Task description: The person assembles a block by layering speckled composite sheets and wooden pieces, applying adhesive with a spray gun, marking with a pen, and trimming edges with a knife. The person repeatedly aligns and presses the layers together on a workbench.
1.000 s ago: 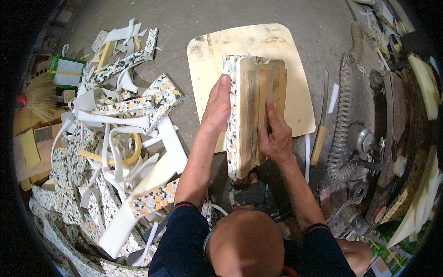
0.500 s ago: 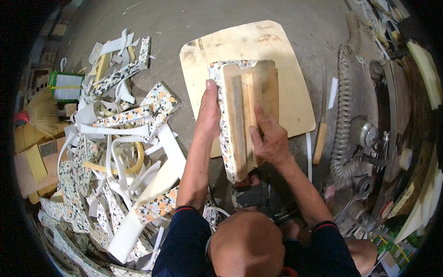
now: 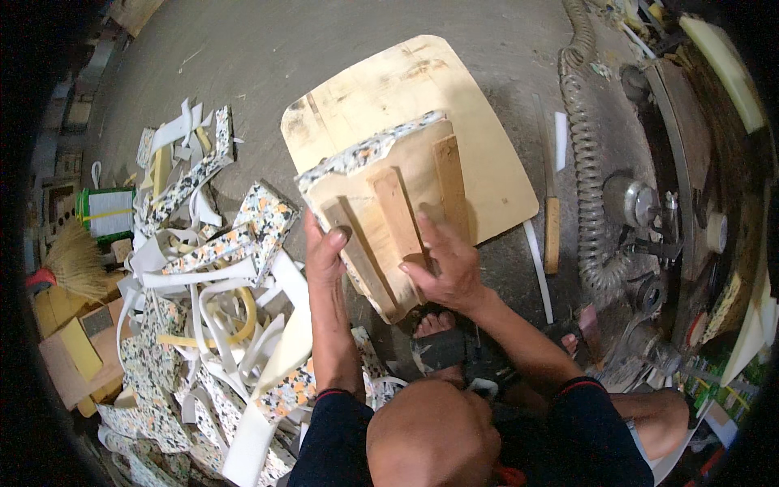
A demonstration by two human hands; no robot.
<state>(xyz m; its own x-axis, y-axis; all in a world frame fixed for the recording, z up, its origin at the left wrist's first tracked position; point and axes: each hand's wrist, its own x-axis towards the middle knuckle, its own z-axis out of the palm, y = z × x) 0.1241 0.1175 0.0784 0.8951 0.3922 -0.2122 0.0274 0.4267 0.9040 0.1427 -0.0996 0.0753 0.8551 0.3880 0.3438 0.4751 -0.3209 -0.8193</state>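
Note:
A plywood panel (image 3: 420,166) is held tilted in front of me, with three wooden strips (image 3: 395,209) along its upper face. Speckled foam (image 3: 375,148) lines its underside and shows at the far edge. My left hand (image 3: 324,253) grips the panel's left edge, thumb on top and fingers hidden beneath. On the right, my right hand (image 3: 450,269) rests at the middle strip, its thumb and forefinger stretched apart. Under the panel's far part lies a larger pale board with rounded corners (image 3: 483,130) on the floor.
Foam offcuts (image 3: 268,215) are heaped at the left, near a straw broom (image 3: 77,260) and a green container (image 3: 109,213). To the right lie a long wooden-handled knife (image 3: 552,235), a white strip (image 3: 539,272) and a coiled clear hose (image 3: 586,187).
The panel has turned anticlockwise and tipped, showing its strips more broadly. My left hand has shifted down and left along its edge. The whole view has also shifted.

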